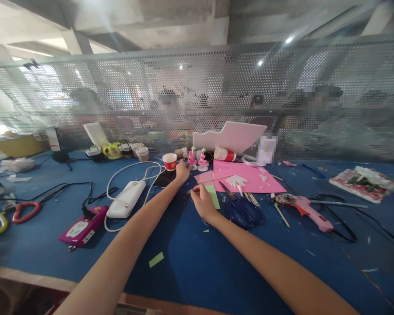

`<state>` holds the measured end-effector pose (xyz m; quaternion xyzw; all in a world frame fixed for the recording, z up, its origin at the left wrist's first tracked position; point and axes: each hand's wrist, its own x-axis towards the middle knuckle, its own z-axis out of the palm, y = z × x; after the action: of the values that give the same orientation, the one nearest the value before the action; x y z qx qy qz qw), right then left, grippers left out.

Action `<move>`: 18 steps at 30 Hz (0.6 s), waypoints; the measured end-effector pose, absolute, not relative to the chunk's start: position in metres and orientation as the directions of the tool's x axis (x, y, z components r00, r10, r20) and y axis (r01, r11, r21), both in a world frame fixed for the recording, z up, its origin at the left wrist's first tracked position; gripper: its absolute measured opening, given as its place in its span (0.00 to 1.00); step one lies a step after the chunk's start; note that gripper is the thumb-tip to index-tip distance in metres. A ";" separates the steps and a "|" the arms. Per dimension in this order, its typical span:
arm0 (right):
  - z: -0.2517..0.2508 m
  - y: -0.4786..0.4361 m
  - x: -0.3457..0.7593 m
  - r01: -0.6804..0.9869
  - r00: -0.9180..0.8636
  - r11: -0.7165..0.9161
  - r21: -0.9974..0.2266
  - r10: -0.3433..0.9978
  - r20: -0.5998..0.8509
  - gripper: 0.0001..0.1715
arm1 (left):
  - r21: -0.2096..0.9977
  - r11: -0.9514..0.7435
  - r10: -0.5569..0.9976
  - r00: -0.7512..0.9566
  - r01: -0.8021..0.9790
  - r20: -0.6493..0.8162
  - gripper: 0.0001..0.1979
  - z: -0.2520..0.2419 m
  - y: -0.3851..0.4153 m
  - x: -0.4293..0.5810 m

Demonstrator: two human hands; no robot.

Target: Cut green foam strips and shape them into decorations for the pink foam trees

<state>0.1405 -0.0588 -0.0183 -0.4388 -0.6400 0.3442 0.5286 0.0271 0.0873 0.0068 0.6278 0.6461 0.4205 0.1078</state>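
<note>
Screen (134, 78) behind table (190, 258). Mid: cup (170, 162) L of L hand (183, 172), phone (164, 178) before cup; figurines (202, 160) R of L hand, then cup stack (225, 154), board (231, 134) behind. R hand (203, 203) nearer front; scissors (233, 200) to its R, tips on paper (262, 183); glue gun (310, 212) further R. 2nd scissors (15, 213) far L.
</note>
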 end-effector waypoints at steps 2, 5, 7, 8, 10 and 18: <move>-0.019 -0.058 0.140 0.198 -0.051 0.386 -0.901 0.922 0.384 0.06 | 0.657 -0.168 0.904 -0.151 0.735 0.400 0.30 0.008 0.077 0.027; -0.018 -0.059 0.141 0.199 -0.033 0.405 -0.892 0.913 0.407 0.04 | 0.617 -0.215 0.904 -0.085 0.757 0.420 0.31 0.009 0.058 0.027; -0.017 -0.060 0.141 0.200 -0.013 0.425 -0.883 0.902 0.431 0.04 | 0.593 -0.246 0.903 -0.041 0.767 0.428 0.30 0.008 0.043 0.027; -0.016 -0.062 0.142 0.202 -0.003 0.438 -0.876 0.895 0.447 0.04 | 0.581 -0.263 0.900 -0.022 0.770 0.436 0.28 0.007 0.036 0.027; -0.014 -0.065 0.142 0.207 0.015 0.466 -0.860 0.878 0.479 0.04 | 0.559 -0.303 0.891 0.021 0.772 0.453 0.25 0.004 0.021 0.028; -0.006 -0.081 0.139 0.449 -0.057 0.680 -0.579 0.669 0.741 0.04 | 0.389 -0.614 0.762 0.387 0.687 0.519 0.22 -0.002 -0.007 0.019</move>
<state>0.1392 -0.0812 -0.0058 -0.3880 -0.7205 0.0968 0.5665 0.0190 -0.0074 -0.0022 0.8310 0.4359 0.3412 0.0550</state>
